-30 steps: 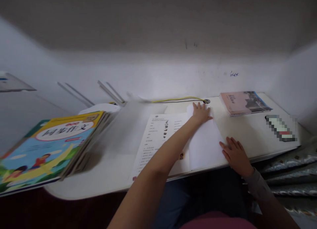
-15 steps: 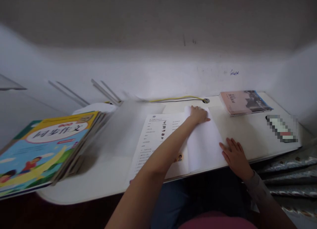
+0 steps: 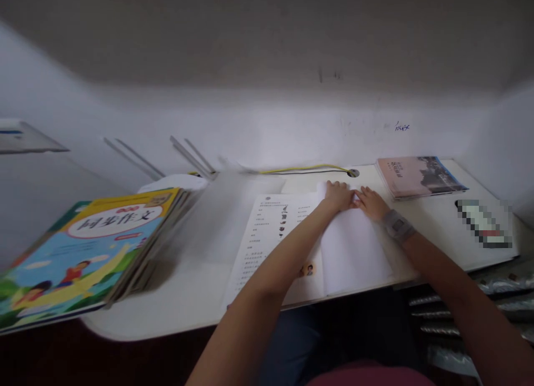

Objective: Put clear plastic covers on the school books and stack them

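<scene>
White paper (image 3: 352, 252) lies under the left grip (image 3: 339, 196) and right grip (image 3: 370, 202), which are close together at its far end. Can't really tell if either's pinching it. Printed page (image 3: 269, 230) is just left of them.

Our left hand (image 3: 339, 196) and right hand (image 3: 372, 204) touch a white sheet (image 3: 354, 255) near its far edge, beside a printed page (image 3: 261, 233). On our desk (image 3: 129, 322), stacked books (image 3: 94, 252) lie at left, a pink booklet (image 3: 403, 179) at right.
</scene>
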The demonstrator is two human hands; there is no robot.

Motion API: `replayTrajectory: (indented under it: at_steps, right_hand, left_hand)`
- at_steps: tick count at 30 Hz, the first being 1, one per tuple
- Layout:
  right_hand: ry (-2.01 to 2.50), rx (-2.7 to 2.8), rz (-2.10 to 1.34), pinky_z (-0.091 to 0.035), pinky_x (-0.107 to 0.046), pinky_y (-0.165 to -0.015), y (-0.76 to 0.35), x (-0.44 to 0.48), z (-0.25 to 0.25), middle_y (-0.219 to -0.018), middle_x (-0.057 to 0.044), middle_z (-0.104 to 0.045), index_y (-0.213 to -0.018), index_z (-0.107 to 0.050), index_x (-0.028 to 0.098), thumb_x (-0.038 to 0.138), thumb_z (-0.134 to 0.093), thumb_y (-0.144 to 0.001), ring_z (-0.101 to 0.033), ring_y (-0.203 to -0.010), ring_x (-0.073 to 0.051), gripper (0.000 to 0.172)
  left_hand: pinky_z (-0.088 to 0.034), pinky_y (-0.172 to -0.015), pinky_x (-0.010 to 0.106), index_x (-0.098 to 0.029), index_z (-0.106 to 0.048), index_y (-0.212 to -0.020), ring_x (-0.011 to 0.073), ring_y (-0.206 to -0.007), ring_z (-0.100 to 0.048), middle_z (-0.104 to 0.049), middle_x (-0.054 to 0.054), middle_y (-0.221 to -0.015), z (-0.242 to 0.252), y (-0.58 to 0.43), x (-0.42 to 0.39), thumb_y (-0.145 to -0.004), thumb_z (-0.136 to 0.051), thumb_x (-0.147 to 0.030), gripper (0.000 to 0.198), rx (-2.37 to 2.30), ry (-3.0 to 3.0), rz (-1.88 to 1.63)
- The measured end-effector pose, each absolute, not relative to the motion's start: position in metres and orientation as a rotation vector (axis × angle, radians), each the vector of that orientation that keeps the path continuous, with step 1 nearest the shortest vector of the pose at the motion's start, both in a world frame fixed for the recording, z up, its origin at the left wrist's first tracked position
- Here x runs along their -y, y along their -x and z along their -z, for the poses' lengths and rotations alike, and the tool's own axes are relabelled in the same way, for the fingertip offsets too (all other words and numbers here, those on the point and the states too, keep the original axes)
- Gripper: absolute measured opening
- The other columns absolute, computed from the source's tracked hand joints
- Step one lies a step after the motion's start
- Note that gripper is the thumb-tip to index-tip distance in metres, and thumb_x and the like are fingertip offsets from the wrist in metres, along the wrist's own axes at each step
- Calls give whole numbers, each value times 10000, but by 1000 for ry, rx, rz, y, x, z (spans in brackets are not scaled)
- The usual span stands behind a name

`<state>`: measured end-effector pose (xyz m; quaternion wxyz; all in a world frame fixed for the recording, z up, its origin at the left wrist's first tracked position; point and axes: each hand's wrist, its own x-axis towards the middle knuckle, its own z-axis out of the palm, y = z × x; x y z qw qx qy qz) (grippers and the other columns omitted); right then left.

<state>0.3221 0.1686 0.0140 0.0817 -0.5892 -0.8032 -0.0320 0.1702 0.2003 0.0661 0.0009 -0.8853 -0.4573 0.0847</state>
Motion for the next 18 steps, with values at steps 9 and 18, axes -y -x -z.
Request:
replayTrajectory:
  at_steps: [9, 18]
  right_hand:
    - [1730, 2320, 65, -284, -439, -1052, -323, -171, 12, -1403, -161, -422, -1295, -495, 102, 346, -292, -953, -353, -1311, -284, 467]
    - [1680, 2221, -14, -301, -421, -1065, -326, -177, 18, -1403, -142, -428, -1341, -438, 94, 326, -250, -952, -339, -1325, -231, 491]
  left_hand:
    - [-247, -936, 543, -275, -625, -1123, 349, -1148, -430, -543, 138, -1242, -66, -165, -211, -777, -411, -674, 570, 1397, 2785, -304]
    - [-134, -1019, 625, -277, -489, -1286, 349, -1265, -338, -477, 122, -1346, -62, -174, -206, -835, -402, -590, 556, 1329, 2851, -211]
